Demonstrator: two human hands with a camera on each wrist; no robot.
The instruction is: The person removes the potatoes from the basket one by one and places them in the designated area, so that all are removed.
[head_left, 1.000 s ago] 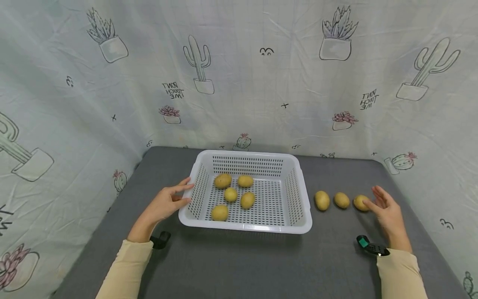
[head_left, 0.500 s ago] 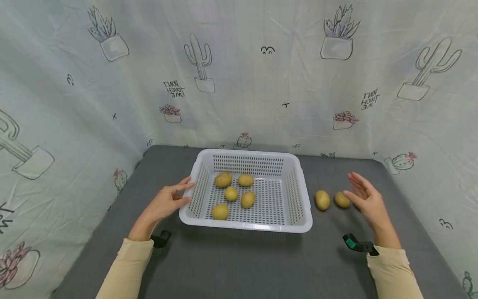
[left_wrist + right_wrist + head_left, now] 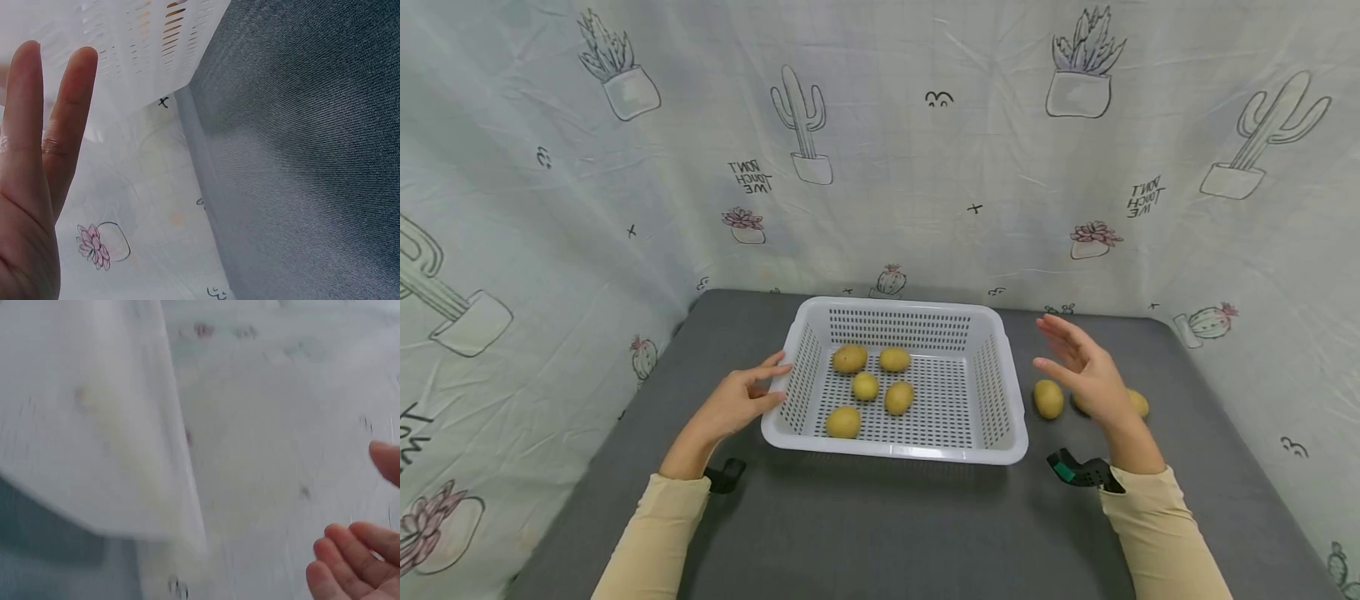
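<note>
pale fabric printed with potted cacti (image 3: pixel 880 142) hangs beyond both my hands, and a table covered in dark grey cloth (image 3: pixel 880 537) spreads beneath them. between them sits a white rectangular perforated plastic basket (image 3: pixel 895 451). my left hand (image 3: pixel 735 406), fingers apart, has its tips at the rim on its side; my right hand (image 3: pixel 1087 371) hovers just beside the opposite rim, thumb and fingers apart. five yellow rounded potatoes (image 3: pixel 865 386) lie in the basket, between my hands; three more potatoes (image 3: pixel 1048 399) lie near my right hand, two partly hidden behind it.
</note>
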